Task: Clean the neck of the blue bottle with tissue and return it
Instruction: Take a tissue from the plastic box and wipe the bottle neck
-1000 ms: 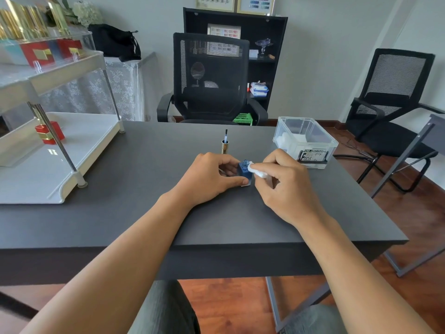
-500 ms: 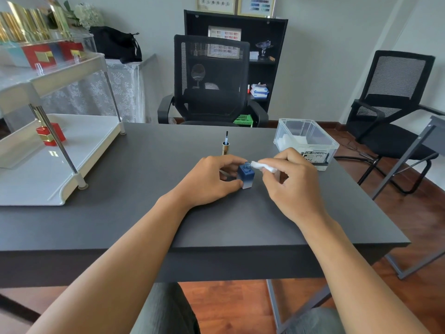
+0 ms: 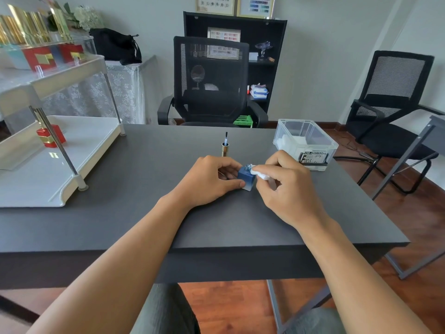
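A small square blue bottle (image 3: pixel 246 178) stands uncapped on the dark table (image 3: pixel 149 189) near its middle. My left hand (image 3: pixel 212 180) grips the bottle's left side with thumb and fingers. My right hand (image 3: pixel 287 189) pinches a wad of white tissue (image 3: pixel 257 172) and presses it against the right side of the bottle's threaded neck (image 3: pixel 248 168). The bottle's gold cap with its brush (image 3: pixel 225 147) stands upright just behind my left hand, brush pointing up.
A clear plastic box (image 3: pixel 305 143) holding white tissues sits at the table's back right. A white two-tier rack (image 3: pixel 48 162) with a red bottle (image 3: pixel 50 137) fills the left side. Black mesh chairs stand behind the table and at right.
My right hand has shifted the tissue from over the bottle's top to the right side of the neck. The left hand keeps its hold on the bottle, which stays in place.
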